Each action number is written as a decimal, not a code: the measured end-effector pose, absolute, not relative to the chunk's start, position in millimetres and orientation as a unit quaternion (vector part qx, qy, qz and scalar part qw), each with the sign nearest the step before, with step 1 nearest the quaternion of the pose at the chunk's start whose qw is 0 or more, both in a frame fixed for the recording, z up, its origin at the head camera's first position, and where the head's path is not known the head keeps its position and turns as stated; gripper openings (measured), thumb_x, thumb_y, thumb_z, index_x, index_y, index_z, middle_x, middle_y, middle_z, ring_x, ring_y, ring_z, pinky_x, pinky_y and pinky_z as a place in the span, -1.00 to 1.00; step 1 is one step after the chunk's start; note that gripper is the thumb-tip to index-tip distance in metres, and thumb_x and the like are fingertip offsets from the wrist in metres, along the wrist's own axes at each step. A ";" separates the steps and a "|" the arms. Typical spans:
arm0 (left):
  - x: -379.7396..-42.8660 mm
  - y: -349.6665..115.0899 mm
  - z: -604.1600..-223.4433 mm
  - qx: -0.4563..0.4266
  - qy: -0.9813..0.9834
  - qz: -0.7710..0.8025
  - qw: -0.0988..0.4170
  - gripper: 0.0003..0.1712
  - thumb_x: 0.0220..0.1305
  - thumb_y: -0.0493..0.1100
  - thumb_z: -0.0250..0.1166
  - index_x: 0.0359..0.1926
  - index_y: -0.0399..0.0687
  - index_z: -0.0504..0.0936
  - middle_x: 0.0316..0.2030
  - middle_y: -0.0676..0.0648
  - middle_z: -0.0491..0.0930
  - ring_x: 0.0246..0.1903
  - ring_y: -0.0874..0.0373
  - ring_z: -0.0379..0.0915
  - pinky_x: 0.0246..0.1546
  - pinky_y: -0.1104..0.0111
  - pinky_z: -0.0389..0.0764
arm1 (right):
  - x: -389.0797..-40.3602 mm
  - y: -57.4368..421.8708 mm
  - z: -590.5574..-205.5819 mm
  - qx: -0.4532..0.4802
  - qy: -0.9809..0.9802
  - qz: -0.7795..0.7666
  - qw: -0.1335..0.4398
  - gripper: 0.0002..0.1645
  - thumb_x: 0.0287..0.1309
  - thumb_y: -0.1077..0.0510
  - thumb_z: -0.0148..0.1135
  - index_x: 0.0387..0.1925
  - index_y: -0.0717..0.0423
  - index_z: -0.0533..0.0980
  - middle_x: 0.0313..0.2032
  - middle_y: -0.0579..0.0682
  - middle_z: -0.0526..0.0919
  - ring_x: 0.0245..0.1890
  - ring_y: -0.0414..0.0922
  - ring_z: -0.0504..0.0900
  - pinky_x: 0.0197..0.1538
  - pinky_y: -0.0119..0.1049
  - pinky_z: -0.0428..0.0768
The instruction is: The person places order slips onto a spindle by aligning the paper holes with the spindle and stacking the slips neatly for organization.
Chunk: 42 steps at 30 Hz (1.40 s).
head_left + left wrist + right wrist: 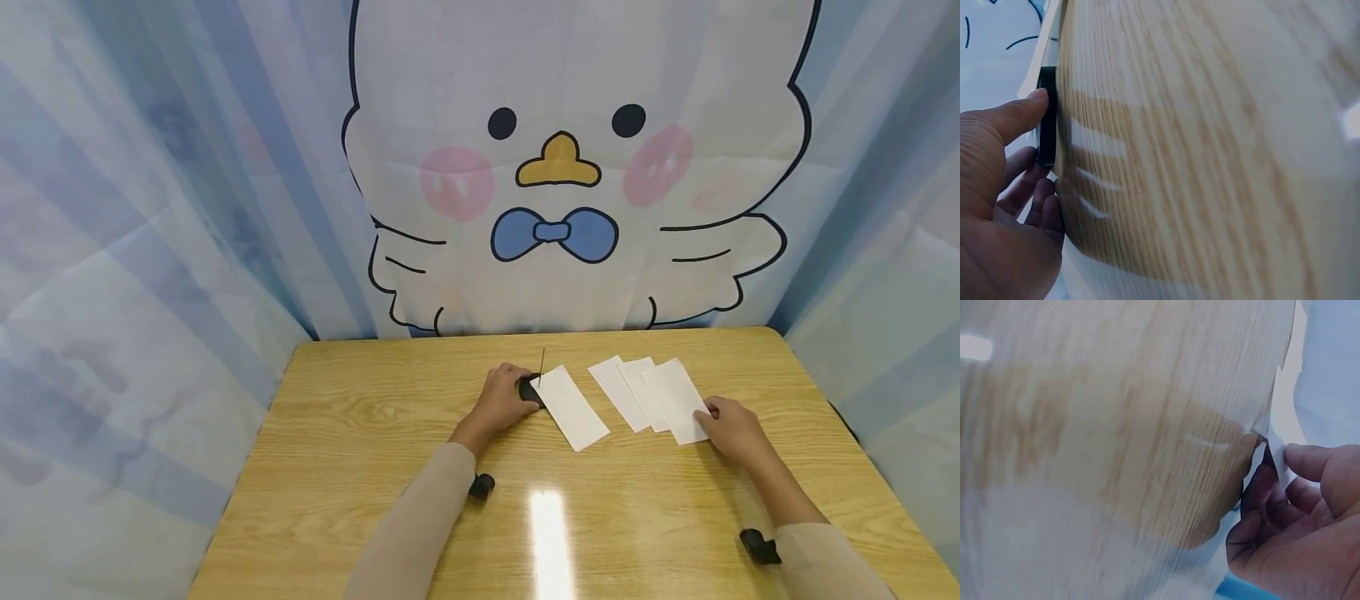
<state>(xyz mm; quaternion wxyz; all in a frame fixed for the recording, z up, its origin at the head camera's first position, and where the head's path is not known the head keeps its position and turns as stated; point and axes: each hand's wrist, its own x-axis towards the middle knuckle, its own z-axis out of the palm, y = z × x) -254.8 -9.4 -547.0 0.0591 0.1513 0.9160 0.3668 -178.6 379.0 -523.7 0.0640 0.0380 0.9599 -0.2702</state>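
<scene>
My left hand grips the round black base of a bill spike, its thumb and fingers at the rim. A thin upright metal rod rises from that base. One white paper slip lies slanted over the base's right side, its upper end by the rod; whether it is pierced I cannot tell. To the right, my right hand pinches the lower right edge of another white slip between thumb and fingers. In the right wrist view, that slip's edge stands slightly raised from the table.
Two more white slips overlap beside the pinched one. Everything is on a wooden table with a bright light reflection near the front. A printed curtain hangs behind its far edge, and curtains flank both sides. A black wrist device is on each arm.
</scene>
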 end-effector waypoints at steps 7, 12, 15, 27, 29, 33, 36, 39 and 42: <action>-253.9 -9.3 -544.7 0.148 0.916 0.368 0.064 -0.33 0.23 -0.07 0.54 0.34 -0.05 0.58 0.28 -0.13 0.50 0.27 -0.08 0.36 0.25 0.10 0.52 | -176.8 380.8 -524.9 0.051 0.958 -0.280 0.042 -0.55 0.52 0.11 0.06 0.08 0.51 0.49 -0.08 0.43 0.63 -0.16 0.20 0.60 -0.16 0.01 0.59; -254.2 -9.6 -546.2 0.148 0.916 0.368 0.062 -0.32 0.23 -0.06 0.54 0.34 -0.04 0.58 0.28 -0.13 0.50 0.25 -0.07 0.37 0.24 0.10 0.53 | -174.4 381.3 -521.6 0.058 0.955 -0.289 0.032 -0.52 0.51 0.10 0.10 0.11 0.51 0.47 -0.01 0.48 0.61 -0.04 0.32 0.61 -0.07 0.12 0.61; -254.6 -9.7 -548.5 0.151 0.915 0.369 0.060 -0.33 0.22 -0.06 0.55 0.33 -0.06 0.58 0.27 -0.13 0.51 0.25 -0.08 0.37 0.24 0.09 0.52 | -172.6 381.4 -519.4 0.063 0.953 -0.293 0.032 -0.53 0.51 0.08 0.13 0.09 0.49 0.48 0.00 0.48 0.61 -0.02 0.34 0.60 -0.07 0.12 0.61; -255.0 -10.8 -546.8 0.151 0.912 0.377 0.063 -0.32 0.25 -0.07 0.52 0.35 -0.10 0.54 0.28 -0.16 0.50 0.32 -0.12 0.35 0.30 0.04 0.46 | -171.2 372.1 -503.6 0.044 0.949 -0.311 0.006 -0.52 0.53 0.04 0.13 0.09 0.46 0.49 -0.06 0.43 0.63 -0.09 0.24 0.63 -0.16 -0.05 0.62; -254.9 -11.5 -545.8 0.151 0.911 0.379 0.065 -0.31 0.26 -0.07 0.52 0.36 -0.12 0.53 0.28 -0.17 0.51 0.33 -0.12 0.35 0.32 0.05 0.46 | -171.8 369.9 -501.8 0.041 0.949 -0.312 0.007 -0.51 0.54 0.04 0.12 0.10 0.47 0.49 -0.06 0.43 0.63 -0.09 0.23 0.63 -0.17 -0.07 0.62; -255.2 -13.6 -543.5 0.142 0.907 0.389 0.076 -0.29 0.28 -0.06 0.50 0.39 -0.12 0.49 0.24 -0.15 0.52 0.29 -0.07 0.42 0.29 0.10 0.52 | -173.7 366.8 -495.8 0.040 0.949 -0.312 0.010 -0.49 0.56 0.01 0.10 0.12 0.46 0.47 -0.05 0.43 0.63 -0.09 0.23 0.62 -0.19 -0.09 0.62; -254.8 -15.7 -540.0 0.129 0.899 0.410 0.089 -0.29 0.32 -0.07 0.47 0.41 -0.12 0.47 0.23 -0.14 0.52 0.26 -0.05 0.48 0.25 0.13 0.58 | -175.6 365.4 -489.5 0.033 0.950 -0.311 0.008 -0.47 0.57 -0.01 0.08 0.13 0.46 0.46 -0.04 0.43 0.62 -0.08 0.24 0.62 -0.19 -0.08 0.62; -253.3 -17.8 -535.0 0.121 0.889 0.431 0.100 -0.32 0.36 -0.10 0.43 0.43 -0.12 0.45 0.26 -0.14 0.52 0.26 -0.06 0.50 0.22 0.13 0.60 | -177.4 364.9 -483.1 0.024 0.950 -0.313 0.007 -0.47 0.57 -0.01 0.07 0.14 0.45 0.46 -0.02 0.44 0.62 -0.07 0.25 0.63 -0.20 -0.08 0.63; -251.7 -19.8 -530.9 0.124 0.884 0.440 0.100 -0.34 0.39 -0.10 0.40 0.43 -0.14 0.45 0.26 -0.15 0.53 0.26 -0.08 0.51 0.20 0.12 0.61 | -179.2 364.9 -476.5 0.020 0.950 -0.312 0.008 -0.46 0.58 -0.02 0.07 0.15 0.44 0.46 -0.02 0.43 0.62 -0.08 0.24 0.63 -0.21 -0.10 0.63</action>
